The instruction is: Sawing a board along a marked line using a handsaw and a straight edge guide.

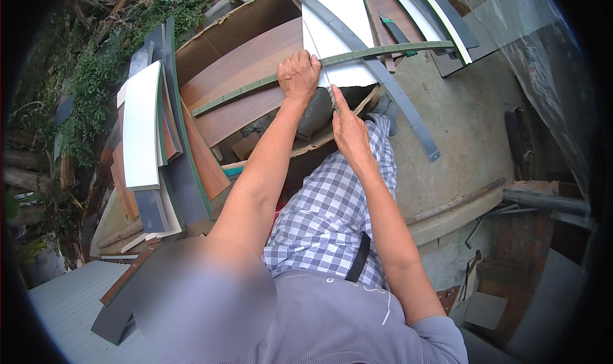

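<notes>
My left hand (pixel 299 75) is closed in a fist over a long narrow green strip (pixel 236 95), which is marked along its length by evenly spaced lines. The strip lies across brown wood-grain boards and a white board (pixel 335 13). Just to the right, my right hand (pixel 350 132) is wrapped around the pale, ridged handle of a thin, straight tool (pixel 331 95). Its slender dark shaft runs forward over the white board and crosses beside the strip; whether it is a blade or a rod I cannot tell. A grey strip (pixel 408 112) passes diagonally over the white board.
An open cardboard box (pixel 211 29) lies under the boards. White, grey and brown offcuts (pixel 142 125) are stacked at the left beside green plants (pixel 96 109). Concrete floor (pixel 453 115) stretches to the right, with clear plastic sheeting (pixel 543 58) hanging beyond. A dark green-tipped tool (pixel 396 32) rests at the far side.
</notes>
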The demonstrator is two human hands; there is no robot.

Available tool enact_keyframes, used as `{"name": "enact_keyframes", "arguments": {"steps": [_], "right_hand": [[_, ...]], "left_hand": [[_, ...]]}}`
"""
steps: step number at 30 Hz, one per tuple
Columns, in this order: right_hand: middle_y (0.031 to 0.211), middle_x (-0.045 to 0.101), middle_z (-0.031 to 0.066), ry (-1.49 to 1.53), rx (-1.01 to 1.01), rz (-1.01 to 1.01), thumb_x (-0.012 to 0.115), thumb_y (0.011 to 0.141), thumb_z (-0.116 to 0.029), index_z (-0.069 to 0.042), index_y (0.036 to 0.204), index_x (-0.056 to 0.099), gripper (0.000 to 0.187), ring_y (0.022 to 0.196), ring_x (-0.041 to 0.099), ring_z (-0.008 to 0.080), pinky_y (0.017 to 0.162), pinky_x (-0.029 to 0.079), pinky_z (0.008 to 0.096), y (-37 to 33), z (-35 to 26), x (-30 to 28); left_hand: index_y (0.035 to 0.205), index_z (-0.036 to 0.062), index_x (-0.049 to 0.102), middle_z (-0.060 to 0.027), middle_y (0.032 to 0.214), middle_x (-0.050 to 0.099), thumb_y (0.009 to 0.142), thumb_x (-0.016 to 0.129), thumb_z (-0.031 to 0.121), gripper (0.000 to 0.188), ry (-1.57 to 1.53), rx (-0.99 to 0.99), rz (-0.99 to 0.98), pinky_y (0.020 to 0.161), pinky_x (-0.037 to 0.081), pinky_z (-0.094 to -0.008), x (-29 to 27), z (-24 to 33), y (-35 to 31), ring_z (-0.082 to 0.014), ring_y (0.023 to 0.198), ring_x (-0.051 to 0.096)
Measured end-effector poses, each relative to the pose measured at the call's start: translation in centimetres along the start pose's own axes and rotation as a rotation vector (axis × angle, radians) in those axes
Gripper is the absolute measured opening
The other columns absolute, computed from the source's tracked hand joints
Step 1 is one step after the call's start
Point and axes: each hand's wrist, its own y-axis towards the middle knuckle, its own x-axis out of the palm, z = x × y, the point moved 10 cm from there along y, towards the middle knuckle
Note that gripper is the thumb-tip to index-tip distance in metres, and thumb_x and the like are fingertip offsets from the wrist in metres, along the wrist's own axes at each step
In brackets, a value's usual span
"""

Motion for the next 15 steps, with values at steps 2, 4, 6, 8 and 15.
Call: {"name": "enact_keyframes", "arguments": {"steps": [2, 4, 6, 8, 15], "right_hand": [[0.093, 0.062, 0.0266, 0.003, 0.011, -0.005, 0.045, 0.093, -0.009, -0.024, 0.146, 0.028, 0.058, 0.08, 0.061, 0.042, 0.07, 0.045, 0.0479, -0.3, 0.1, 0.4], [0.084, 0.061, 0.0241, 0.053, -0.033, 0.048, 0.048, 0.091, -0.006, -0.022, 0.145, 0.03, 0.059, 0.079, 0.061, 0.041, 0.071, 0.047, 0.0505, -1.7, -0.3, 0.2], [0.083, 0.061, 0.0221, 0.023, -0.03, 0.045, 0.048, 0.09, -0.006, -0.023, 0.146, 0.029, 0.061, 0.077, 0.061, 0.0391, 0.07, 0.048, 0.0492, -4.3, 0.4, 0.6], [0.083, 0.061, 0.02, 0.007, -0.009, 0.017, 0.049, 0.091, -0.006, -0.025, 0.146, 0.027, 0.063, 0.077, 0.062, 0.0365, 0.069, 0.049, 0.0471, -6.9, 1.6, 0.6], [0.083, 0.061, 0.0202, 0.002, -0.007, 0.014, 0.048, 0.091, -0.006, -0.026, 0.146, 0.028, 0.062, 0.077, 0.063, 0.0365, 0.069, 0.049, 0.0472, -5.1, 0.8, -0.2]], "left_hand": [[0.08, 0.0103, 0.055, -0.0078, 0.077, 0.061, 0.085, 0.051, 0.029, 0.02, 0.004, -0.024, -0.049, 0.066, 0.041, -0.0412, 0.2, -0.4, -0.3, -0.0273, 0.074, 0.059], [0.08, 0.0104, 0.056, -0.0077, 0.077, 0.061, 0.085, 0.051, 0.029, 0.02, -0.004, -0.02, -0.042, 0.066, 0.041, -0.0411, 0.1, -0.5, -0.2, -0.0271, 0.074, 0.06], [0.081, 0.0104, 0.056, -0.0076, 0.076, 0.06, 0.085, 0.051, 0.029, 0.02, -0.008, -0.023, -0.034, 0.065, 0.041, -0.0409, 0.0, -0.9, -0.3, -0.027, 0.074, 0.06], [0.082, 0.0105, 0.057, -0.0077, 0.077, 0.061, 0.085, 0.051, 0.029, 0.02, 0.003, -0.021, -0.043, 0.066, 0.041, -0.0407, 0.1, -0.6, -0.2, -0.0267, 0.074, 0.06], [0.076, 0.0101, 0.053, -0.0069, 0.073, 0.059, 0.081, 0.055, 0.027, 0.018, -0.017, -0.003, 0.02, 0.066, 0.04, -0.0401, -0.5, -0.8, -0.1, -0.026, 0.071, 0.058]]}}
